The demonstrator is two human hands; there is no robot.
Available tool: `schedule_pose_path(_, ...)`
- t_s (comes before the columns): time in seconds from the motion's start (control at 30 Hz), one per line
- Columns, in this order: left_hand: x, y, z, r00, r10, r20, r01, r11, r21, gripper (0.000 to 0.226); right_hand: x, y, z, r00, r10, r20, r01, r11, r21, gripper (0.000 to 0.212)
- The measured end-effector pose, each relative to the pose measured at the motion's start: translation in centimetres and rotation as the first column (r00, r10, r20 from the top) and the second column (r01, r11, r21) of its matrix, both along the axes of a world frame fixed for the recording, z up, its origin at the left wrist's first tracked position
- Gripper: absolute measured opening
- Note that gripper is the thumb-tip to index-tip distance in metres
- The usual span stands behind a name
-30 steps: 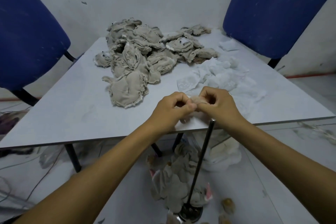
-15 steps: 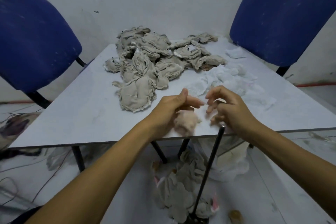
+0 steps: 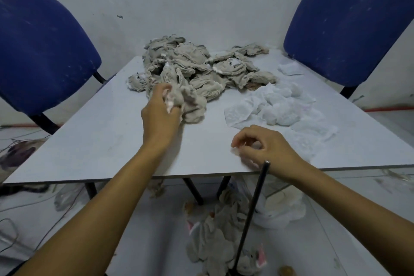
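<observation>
Head view shows a person's two bare forearms reaching over a pale table (image 3: 100, 132). The left hand (image 3: 160, 116) is stretched out to the near edge of a pile (image 3: 201, 63) of grey cloth shapes in the middle of the tabletop. Its fingers (image 3: 158, 94) are curled round a grey piece (image 3: 192, 105), which is bunched in the grip with a bit of pink showing against the palm. That piece rests on the table, touching the front of the pile.

The right hand (image 3: 266, 148) is well apart from the left, low over the table close to its front edge. Its fingers (image 3: 244, 135) are bent inward with the thumb near the forefinger. A faint pale scrap shows at the fingertips, but whether the hand pinches it is too unclear to tell.

A thin black rod (image 3: 253, 208) stands tilted from the floor, its top end just beside the right wrist at the table edge. White cloths (image 3: 275, 105) lie crumpled on the table beyond the right hand, to the right of the pile. Some grey shapes in the pile show small dark eyes.

Under the table, a heap (image 3: 215, 235) of grey pieces with pink ears lies on the floor around the rod's foot. One blue chair (image 3: 40, 51) stands at the table's left and another blue chair (image 3: 349, 20) at its right, both against a white wall.
</observation>
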State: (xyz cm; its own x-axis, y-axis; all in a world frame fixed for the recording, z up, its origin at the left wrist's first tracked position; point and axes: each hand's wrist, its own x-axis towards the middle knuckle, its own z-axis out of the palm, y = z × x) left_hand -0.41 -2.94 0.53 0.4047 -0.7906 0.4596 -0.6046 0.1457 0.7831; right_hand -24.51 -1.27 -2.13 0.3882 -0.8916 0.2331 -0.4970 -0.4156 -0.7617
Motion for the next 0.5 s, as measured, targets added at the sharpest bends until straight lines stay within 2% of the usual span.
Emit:
schedule_pose_path(0.07, -0.5, 0.0, 1.5, 0.988, -0.054, -0.147, 0.043, 0.996, -0.08, 0.036, 0.3, 0.1, -0.1, 0.995, 0.031, -0.091, -0.037, 0.996, -0.076, 0.005)
schedule_pose_path(0.17, -0.7, 0.3, 2.7, 0.942, -0.228, -0.246, 0.192, 0.968, -0.161, 0.023, 0.4, 0.1, 0.3, 0.993, 0.073, 0.092, -0.075, 0.997, 0.019, 0.011)
schedule_pose_path(0.23, -1.1, 0.7, 2.6, 0.9, -0.332, -0.283, 0.297, 0.941, -0.162, 0.021, 0.0, -0.3, 0.4, 0.98, 0.025, 0.2, -0.031, 0.999, 0.029, 0.018)
schedule_pose_path(0.33, -2.7, 1.1, 1.8, 0.882, -0.277, -0.381, 0.269, 0.96, -0.074, 0.029, -0.2, -0.2, 0.4, 0.973, 0.01, 0.232, -0.012, 1.0, 0.005, 0.043)
schedule_pose_path(0.37, -3.4, 1.3, 1.7, 0.83, -0.285, -0.479, 0.307, 0.951, -0.034, 0.029, -0.2, -0.1, 0.3, 0.977, 0.04, 0.209, -0.04, 0.999, -0.007, 0.054)
schedule_pose_path(0.4, -4.0, 1.5, 1.7, 0.729, -0.331, -0.6, 0.413, 0.911, -0.001, 0.027, -0.1, 0.1, 0.4, 0.98, 0.068, 0.188, -0.066, 0.998, -0.018, 0.064)
schedule_pose_path(0.47, -4.9, 1.8, 2.0, 0.456, -0.423, -0.783, 0.687, 0.727, 0.007, 0.018, 0.0, 0.1, 0.6, 0.975, 0.091, 0.203, -0.084, 0.996, -0.041, 0.074)
schedule_pose_path(0.5, -5.2, 2.1, 2.1, 0.387, -0.442, -0.809, 0.762, 0.648, 0.01, 0.022, 0.1, 0.0, 0.6, 0.967, 0.089, 0.239, -0.077, 0.995, -0.061, 0.072)
